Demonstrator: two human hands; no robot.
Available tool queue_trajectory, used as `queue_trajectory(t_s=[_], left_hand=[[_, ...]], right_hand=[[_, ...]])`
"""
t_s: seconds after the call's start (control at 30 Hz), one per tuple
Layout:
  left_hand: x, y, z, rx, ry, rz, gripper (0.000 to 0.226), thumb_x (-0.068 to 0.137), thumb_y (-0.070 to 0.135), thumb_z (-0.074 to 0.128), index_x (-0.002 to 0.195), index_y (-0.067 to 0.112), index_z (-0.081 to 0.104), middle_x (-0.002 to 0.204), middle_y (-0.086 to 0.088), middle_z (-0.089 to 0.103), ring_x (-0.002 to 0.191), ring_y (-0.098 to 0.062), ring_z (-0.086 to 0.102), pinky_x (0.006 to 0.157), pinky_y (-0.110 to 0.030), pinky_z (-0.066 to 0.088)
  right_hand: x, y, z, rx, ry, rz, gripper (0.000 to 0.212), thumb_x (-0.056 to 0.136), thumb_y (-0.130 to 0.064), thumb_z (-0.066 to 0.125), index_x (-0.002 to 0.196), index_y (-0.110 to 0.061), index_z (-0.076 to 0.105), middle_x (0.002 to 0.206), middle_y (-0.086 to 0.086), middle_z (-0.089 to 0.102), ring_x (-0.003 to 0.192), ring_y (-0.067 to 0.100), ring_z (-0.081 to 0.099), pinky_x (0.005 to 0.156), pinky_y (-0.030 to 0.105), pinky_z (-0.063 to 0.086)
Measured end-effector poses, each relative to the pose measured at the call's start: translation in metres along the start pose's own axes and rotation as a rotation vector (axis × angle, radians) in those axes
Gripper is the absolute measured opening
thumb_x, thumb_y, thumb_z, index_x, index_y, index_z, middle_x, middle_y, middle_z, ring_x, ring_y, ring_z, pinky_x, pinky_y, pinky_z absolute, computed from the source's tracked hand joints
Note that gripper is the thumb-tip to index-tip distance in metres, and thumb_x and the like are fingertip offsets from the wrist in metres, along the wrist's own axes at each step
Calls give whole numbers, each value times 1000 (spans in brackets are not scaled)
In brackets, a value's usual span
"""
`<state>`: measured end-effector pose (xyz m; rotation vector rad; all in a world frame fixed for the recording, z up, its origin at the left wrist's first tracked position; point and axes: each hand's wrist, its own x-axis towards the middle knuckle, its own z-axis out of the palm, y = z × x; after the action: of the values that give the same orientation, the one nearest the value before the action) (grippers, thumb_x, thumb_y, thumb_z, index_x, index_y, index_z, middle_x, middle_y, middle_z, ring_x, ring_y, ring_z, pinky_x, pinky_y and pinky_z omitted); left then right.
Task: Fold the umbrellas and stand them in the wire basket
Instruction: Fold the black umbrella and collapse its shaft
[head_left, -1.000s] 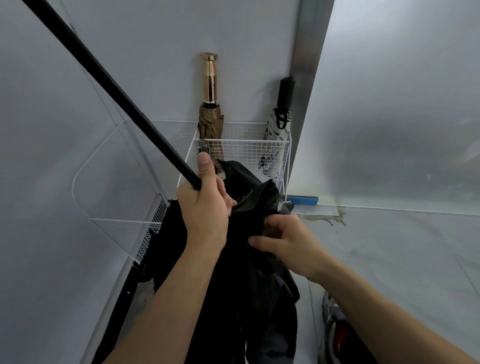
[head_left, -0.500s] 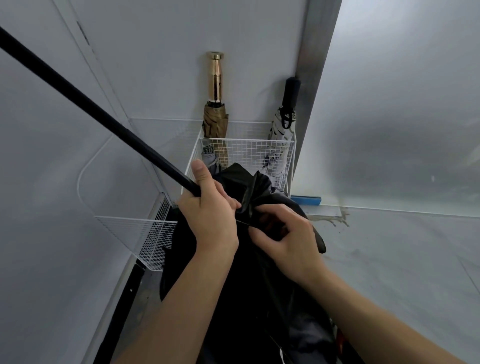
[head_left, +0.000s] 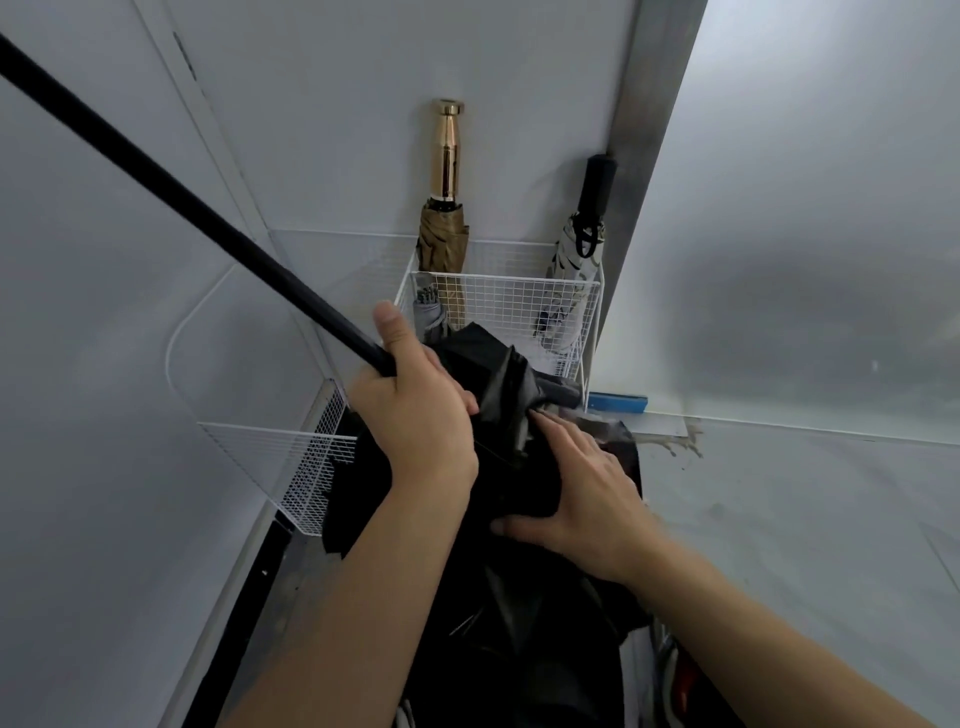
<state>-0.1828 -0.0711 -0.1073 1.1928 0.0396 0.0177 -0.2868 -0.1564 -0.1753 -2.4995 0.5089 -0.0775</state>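
Two bare hands work on a black umbrella just in front of a white wire basket in a corner. The left hand is closed around its long shaft, which slants up to the left. The right hand lies flat, fingers straight, pressing the loose cloth. A tan umbrella and a white umbrella stand folded in the basket.

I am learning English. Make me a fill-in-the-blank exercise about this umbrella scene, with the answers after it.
The left hand grips the shaft while the right hand presses the ___ canopy.
The tan umbrella has a ___ handle.
It stands in the ___ wire basket.
Answers: black, gold, white.
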Motion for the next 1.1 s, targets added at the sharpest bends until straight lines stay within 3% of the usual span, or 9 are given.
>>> queue_trajectory(t_s=[0.1,0.23,0.37,0.5,0.57,0.73,0.8,0.93,1.1], left_hand=[[-14,4,6,-59,-95,-59,66,100,47,45,44,13,35,33,0,28,27,-15,28,42,-26,34],[-15,11,3,-84,-331,-138,59,97,44,49,48,12,40,36,-1,30,33,-17,32,45,-27,42],[2,15,-9,-40,-716,-119,47,89,41,61,55,9,55,47,-5,49,47,-22,52,63,-35,52],[15,17,-21,-99,-1015,-239,43,85,41,70,59,7,63,60,-11,62,62,-29,65,86,-43,53],[21,16,-28,-97,-1145,-305,42,82,46,70,68,6,69,65,-14,65,72,-33,68,91,-45,52],[33,21,-42,130,-1288,-274,40,88,42,65,93,3,74,86,-20,71,102,-51,63,97,-56,49],[25,20,-38,117,-1296,-275,42,90,43,61,83,4,75,69,-15,68,92,-50,66,98,-56,48],[1,8,-18,-10,-1005,-283,63,91,52,49,50,5,55,36,-5,32,40,-25,48,70,-40,54],[-2,4,-8,23,-647,-231,64,87,59,38,50,7,34,36,-5,24,33,-20,28,51,-30,46]], right_hand=[[5,5,-1,32,56,35,64,69,-45,77,125,-33,50,122,-13,59,119,16,53,93,32,40],[2,7,-10,174,52,-5,28,63,-43,68,79,-42,45,70,-22,54,71,7,53,67,29,37],[-2,5,-15,442,-151,-20,15,64,-29,66,77,-31,58,63,-15,57,60,4,51,60,28,44],[-7,-1,-26,435,-334,-6,11,81,1,68,88,2,59,62,-11,49,56,5,43,56,21,40],[-8,-2,-31,359,-390,10,20,85,0,67,98,11,56,68,-6,47,59,5,40,56,15,42],[-6,6,-37,304,-417,33,36,66,-30,73,93,-8,65,76,-3,58,72,10,56,74,41,52],[-5,10,-37,317,-435,24,38,59,-40,68,86,-14,63,76,-4,62,69,8,57,69,38,52],[-3,13,-28,455,-421,-14,13,71,-15,69,80,-11,61,64,-13,59,61,0,53,58,19,44],[5,14,-14,519,-156,-36,31,70,-22,87,93,-22,66,78,-4,68,72,4,62,66,27,53]])
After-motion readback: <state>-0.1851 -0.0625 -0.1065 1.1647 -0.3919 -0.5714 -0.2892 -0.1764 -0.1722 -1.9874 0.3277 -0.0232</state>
